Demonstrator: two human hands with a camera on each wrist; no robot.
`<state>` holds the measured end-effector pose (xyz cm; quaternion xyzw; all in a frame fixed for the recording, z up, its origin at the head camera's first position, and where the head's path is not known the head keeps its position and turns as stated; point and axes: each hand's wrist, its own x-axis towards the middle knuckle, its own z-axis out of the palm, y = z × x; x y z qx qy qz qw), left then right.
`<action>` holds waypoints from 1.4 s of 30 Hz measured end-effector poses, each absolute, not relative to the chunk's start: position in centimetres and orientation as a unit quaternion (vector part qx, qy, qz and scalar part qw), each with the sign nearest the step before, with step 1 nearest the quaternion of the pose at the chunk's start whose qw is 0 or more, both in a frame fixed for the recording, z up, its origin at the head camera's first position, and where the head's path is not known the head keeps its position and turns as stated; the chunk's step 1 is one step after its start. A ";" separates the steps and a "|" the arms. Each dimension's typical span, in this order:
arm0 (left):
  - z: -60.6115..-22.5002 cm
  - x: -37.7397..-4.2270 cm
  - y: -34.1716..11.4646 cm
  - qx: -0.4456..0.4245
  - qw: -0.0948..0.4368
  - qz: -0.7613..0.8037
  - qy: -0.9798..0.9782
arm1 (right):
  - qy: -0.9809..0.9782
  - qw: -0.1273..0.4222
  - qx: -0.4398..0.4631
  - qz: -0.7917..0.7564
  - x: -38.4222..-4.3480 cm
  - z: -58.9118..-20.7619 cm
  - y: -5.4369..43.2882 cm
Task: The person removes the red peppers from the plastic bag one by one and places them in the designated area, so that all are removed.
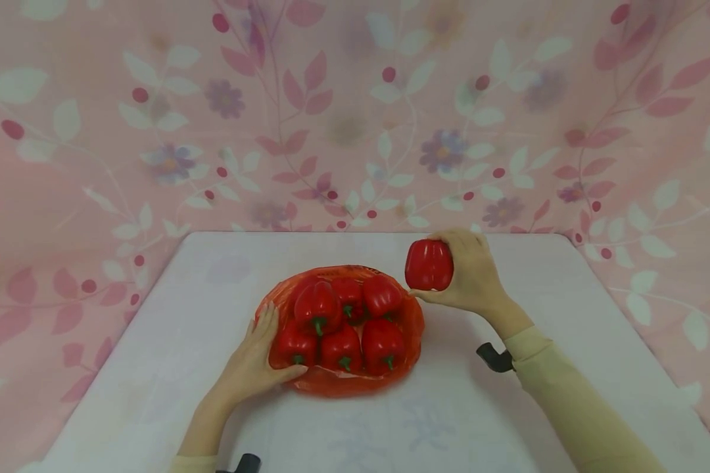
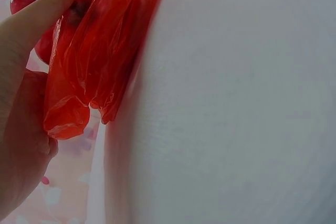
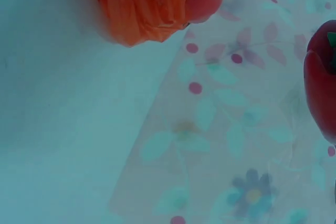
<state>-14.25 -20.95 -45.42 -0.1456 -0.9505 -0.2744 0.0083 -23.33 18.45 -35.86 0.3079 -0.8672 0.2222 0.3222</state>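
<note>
My right hand (image 1: 464, 272) grips a red bell pepper (image 1: 428, 265), raised beyond the bag's right side, its fingers over the far side and the thumb at the near side. That pepper (image 3: 321, 82) also shows at the right edge of the right wrist view, its green stem partly cut off. My left hand (image 1: 260, 358) rests on the left side of an orange-red plastic bag (image 1: 337, 386), fingers extended and thumb along the front rim. Several red bell peppers (image 1: 340, 348) with green stems sit in the bag's opening. In the left wrist view the thumb (image 2: 39, 17) lies across the bag (image 2: 100, 51).
A white-covered table (image 1: 444, 414) bears the bag. Pink floral fabric (image 1: 355, 118) hangs behind and beside it. A black curved piece (image 1: 496, 358) is at the right wrist, and a similar one (image 1: 248, 463) shows by the left wrist.
</note>
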 end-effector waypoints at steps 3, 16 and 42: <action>-45.4 -14.2 -20.9 -0.145 0.005 -0.274 -0.951 | -0.871 0.325 0.299 0.217 -23.7 -36.2 19.4; -45.7 -14.3 -21.0 -0.142 0.003 -0.276 -0.951 | -0.883 0.331 0.263 0.206 -25.6 -38.2 22.2; -45.6 -14.0 -20.7 -0.130 -0.006 -0.270 -0.954 | -0.942 0.067 0.133 0.300 -28.1 -43.9 24.1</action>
